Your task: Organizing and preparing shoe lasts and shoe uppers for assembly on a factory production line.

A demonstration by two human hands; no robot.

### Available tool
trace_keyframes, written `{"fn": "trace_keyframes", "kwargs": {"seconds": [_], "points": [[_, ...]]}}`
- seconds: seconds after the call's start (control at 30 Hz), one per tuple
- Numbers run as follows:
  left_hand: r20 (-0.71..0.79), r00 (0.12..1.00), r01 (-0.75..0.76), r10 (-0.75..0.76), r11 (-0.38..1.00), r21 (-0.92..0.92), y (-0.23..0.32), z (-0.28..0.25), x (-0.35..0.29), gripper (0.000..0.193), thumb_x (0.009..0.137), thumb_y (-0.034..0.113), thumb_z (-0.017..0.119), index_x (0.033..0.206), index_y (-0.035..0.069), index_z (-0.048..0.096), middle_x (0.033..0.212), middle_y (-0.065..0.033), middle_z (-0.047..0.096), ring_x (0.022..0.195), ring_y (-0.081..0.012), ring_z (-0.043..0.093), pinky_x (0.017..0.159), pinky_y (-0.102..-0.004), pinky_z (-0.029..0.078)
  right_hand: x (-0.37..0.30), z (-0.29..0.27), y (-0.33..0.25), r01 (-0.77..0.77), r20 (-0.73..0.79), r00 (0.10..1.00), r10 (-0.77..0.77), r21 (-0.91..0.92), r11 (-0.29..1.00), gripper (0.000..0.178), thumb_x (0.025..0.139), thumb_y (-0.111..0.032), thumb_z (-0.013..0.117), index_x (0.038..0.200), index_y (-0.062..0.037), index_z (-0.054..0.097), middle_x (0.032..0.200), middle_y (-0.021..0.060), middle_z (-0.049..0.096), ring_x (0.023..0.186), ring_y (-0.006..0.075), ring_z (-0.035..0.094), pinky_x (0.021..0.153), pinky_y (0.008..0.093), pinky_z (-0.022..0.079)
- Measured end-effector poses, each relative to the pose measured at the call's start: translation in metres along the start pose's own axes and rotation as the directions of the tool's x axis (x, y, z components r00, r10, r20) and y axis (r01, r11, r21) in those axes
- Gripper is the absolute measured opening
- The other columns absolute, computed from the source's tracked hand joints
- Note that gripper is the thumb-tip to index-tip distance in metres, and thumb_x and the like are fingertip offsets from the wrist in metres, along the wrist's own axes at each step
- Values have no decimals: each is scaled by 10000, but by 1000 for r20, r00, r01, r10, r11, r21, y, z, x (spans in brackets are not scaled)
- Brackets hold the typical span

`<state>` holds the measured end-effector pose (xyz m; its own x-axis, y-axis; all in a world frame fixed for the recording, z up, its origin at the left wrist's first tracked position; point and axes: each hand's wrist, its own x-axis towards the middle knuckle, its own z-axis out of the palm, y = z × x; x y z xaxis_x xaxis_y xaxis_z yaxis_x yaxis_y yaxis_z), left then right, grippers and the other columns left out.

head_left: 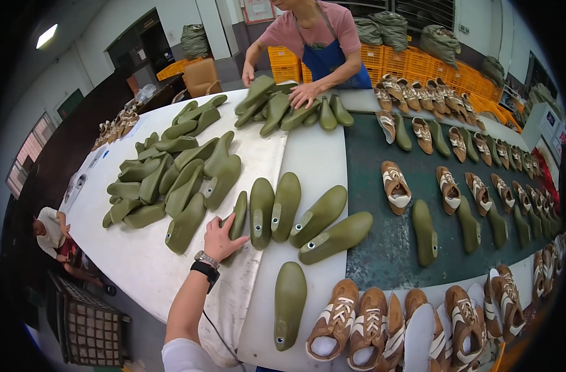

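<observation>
My left hand, with a watch and a black band at the wrist, is closed round the heel end of a green shoe last on the white table. Beside it, several more lasts stand in a loose row, the nearest one just to the right. To the left lies a big heap of lasts, some overlapping. A single last lies apart near the front edge, left of the brown and white shoes. My right hand is out of view.
Across the table a person in a blue apron has both hands at another pile of lasts. On the right, a dark green board carries rows of shoes and lasts. Another person sits at far left, above a dark crate.
</observation>
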<state>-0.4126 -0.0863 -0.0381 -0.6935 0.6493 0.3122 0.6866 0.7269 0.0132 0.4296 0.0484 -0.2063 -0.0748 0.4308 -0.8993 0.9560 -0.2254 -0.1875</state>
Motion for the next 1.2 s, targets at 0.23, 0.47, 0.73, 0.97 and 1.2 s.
{"fn": "trace_keyframes", "kwargs": {"seconds": [0.23, 0.47, 0.73, 0.97, 1.2], "points": [[207, 956, 255, -208, 939, -232, -5, -7, 1, 754, 626, 388, 779, 1255, 114, 465, 1031, -205, 530, 820, -367, 599, 759, -407, 502, 14, 13, 40, 350, -112, 929, -354, -50, 935, 347, 710, -20, 609, 1053, -2, 566, 850, 122, 622, 711, 194, 612, 633, 288, 483], [-41, 980, 158, -196, 881, -446, 11, 23, 48, 518, 735, 176, 686, 1200, 59, 490, 1083, -197, 562, 832, -369, 607, 747, -400, 498, 30, 10, 61, 673, -177, 613, -770, -393, 626, 302, 749, -32, 616, 1046, -12, 565, 829, 91, 613, 698, 150, 608, 613, 256, 480], [-293, 897, 243, -331, 923, -297, -109, 73, 103, 371, 764, 178, 649, 1058, -31, 560, 864, -206, 631, 873, -379, 600, 780, -433, 483, 56, -41, -13, 664, -237, 553, -799, -454, 595, 279, 749, -70, 625, 1015, -3, 577, 833, 117, 614, 724, 187, 608, 630, 285, 484], [-34, 915, 395, -403, 908, -138, -60, 32, 60, 311, 733, 272, 695, 759, -27, 613, 786, -256, 625, 771, -414, 613, 711, -468, 501, 52, -77, -74, 611, -287, 584, -759, -460, 644, 271, 742, -113, 634, 980, 10, 591, 840, 152, 616, 756, 237, 609, 652, 323, 488], [81, 932, 353, -354, 832, -429, -84, 3, -36, 302, 728, 234, 678, 867, -27, 619, 863, -207, 637, 839, -368, 604, 775, -417, 478, 66, -86, -119, 566, -351, 597, -721, -452, 689, 278, 735, -156, 643, 945, 22, 604, 847, 187, 619, 788, 287, 609, 674, 362, 492]]}}
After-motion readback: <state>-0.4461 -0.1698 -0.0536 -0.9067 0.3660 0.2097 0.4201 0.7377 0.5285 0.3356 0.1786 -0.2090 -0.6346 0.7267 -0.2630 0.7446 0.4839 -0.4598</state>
